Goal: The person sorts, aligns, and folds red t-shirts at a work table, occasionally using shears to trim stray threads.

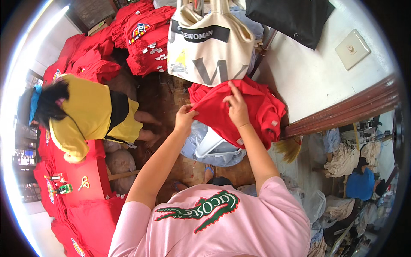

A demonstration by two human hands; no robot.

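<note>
A red cloth garment [214,109], probably a shirt, is spread in front of me over a pile of red garments [274,113]. At its left edge my left hand [185,118] pinches the fabric between thumb and fingers. My right hand [236,107] rests on the garment's upper middle, with its index finger stretched forward and its fingers apart. Small white tags show on the red fabric. Below the cloth is a white plastic piece [218,143], partly covered, with clear bluish plastic [192,143] around it.
A cream canvas bag [239,40] hangs just beyond the pile. At left, a person in yellow [85,103] leans over a red-covered table holding yellow-handled scissors [84,183]. Red shirts [147,38] are stacked behind. A broom [289,150] and wooden-edged wall stand at right.
</note>
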